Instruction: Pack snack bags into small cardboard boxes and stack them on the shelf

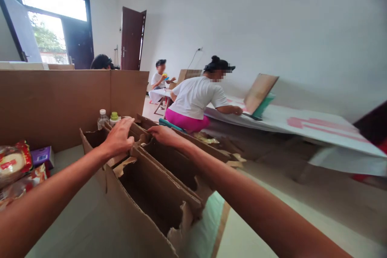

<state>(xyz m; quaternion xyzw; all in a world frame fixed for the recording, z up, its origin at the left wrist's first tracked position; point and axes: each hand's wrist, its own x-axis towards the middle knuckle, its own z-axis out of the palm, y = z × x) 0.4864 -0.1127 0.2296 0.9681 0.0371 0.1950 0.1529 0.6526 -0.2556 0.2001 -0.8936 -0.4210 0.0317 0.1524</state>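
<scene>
A brown cardboard box (169,183) with torn edges and long, open compartments stands in front of me. My left hand (120,136) is closed over the edges of its far part, thumb toward me. To the right of it, my right hand (165,135) has its fingers bent over the box's far edge. My fingertips are partly hidden behind the cardboard. Just beyond my left hand stand a clear bottle with a white cap (103,119) and a bottle with a green cap (114,117).
A tall cardboard panel (60,105) rises behind the bottles. Packaged food (13,165) and a purple carton (42,156) lie at left. A person in a white shirt (196,96) crouches beside a long covered table (326,125). Other people are farther back.
</scene>
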